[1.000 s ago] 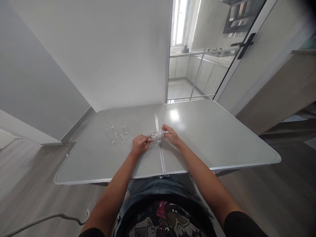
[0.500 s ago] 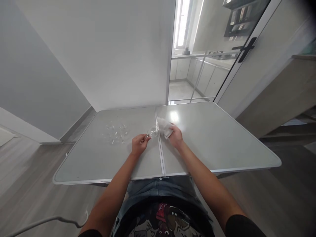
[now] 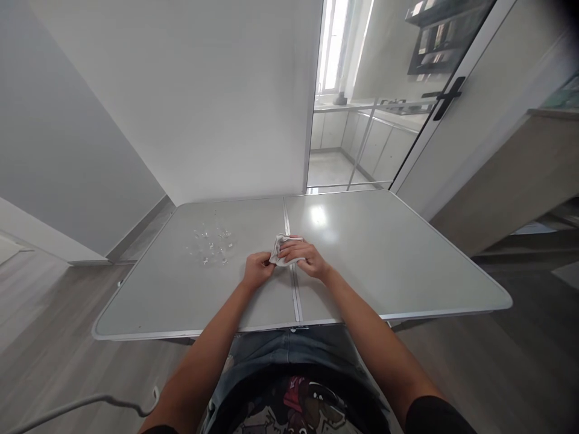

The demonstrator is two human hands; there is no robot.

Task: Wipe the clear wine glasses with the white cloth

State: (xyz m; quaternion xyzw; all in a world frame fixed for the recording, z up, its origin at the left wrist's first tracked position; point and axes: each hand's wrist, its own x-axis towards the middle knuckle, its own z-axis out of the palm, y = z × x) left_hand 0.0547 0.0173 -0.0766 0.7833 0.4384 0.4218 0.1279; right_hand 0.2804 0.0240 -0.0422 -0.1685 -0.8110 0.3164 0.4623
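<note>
Over the table's centre seam, my right hand presses a folded white cloth with its fingers laid over it. Close against the cloth's left edge, my left hand is closed in a pinch. It grips what looks like a clear light bulb by its small end. The cloth and my fingers now hide that bulb. To the left, several clear glass bulbs with small shiny ends lie grouped on the table; their outlines are faint.
The pale table has a metal rim and a centre seam. A white wall rises behind it. Back right is a glass door with a black handle. A grey cable shows at lower left.
My right hand has brought the cloth left and slightly down, over the glass bulb in my left hand. The bulb was visible before and is now covered. The grouped bulbs have stayed put.
</note>
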